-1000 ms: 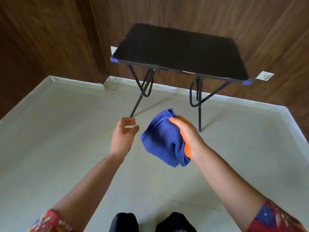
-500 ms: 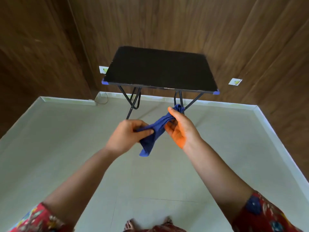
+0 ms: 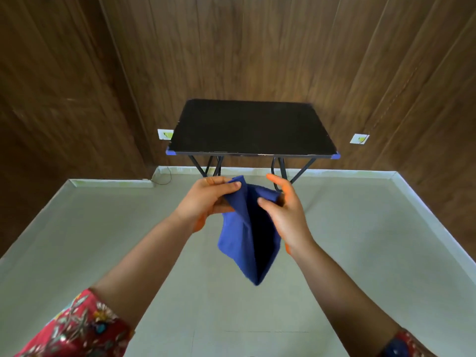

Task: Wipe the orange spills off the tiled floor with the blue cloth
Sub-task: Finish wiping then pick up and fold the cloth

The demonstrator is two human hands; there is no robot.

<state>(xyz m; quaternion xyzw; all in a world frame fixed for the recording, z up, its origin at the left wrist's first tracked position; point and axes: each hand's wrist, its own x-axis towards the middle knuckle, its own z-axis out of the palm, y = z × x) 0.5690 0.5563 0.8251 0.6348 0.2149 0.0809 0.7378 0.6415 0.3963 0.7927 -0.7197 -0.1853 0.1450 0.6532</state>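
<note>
The blue cloth hangs folded in the air in front of me, its lower corner pointing down. My left hand pinches its upper left edge between thumb and fingers. My right hand holds the upper right edge, index finger stretched out. Orange stain marks the heel of both palms. The pale tiled floor lies below; no orange spill shows on it in this view.
A small black folding table with blue corner caps stands against the wood-panelled wall ahead. White wall sockets flank it. A thin wire lies at the floor's back left corner. A pale skirting runs round the floor.
The view has risen and pulled back from the table. My left hand has taken hold of the cloth, and both hands have spread it from a bunched strip into a hanging fold.
</note>
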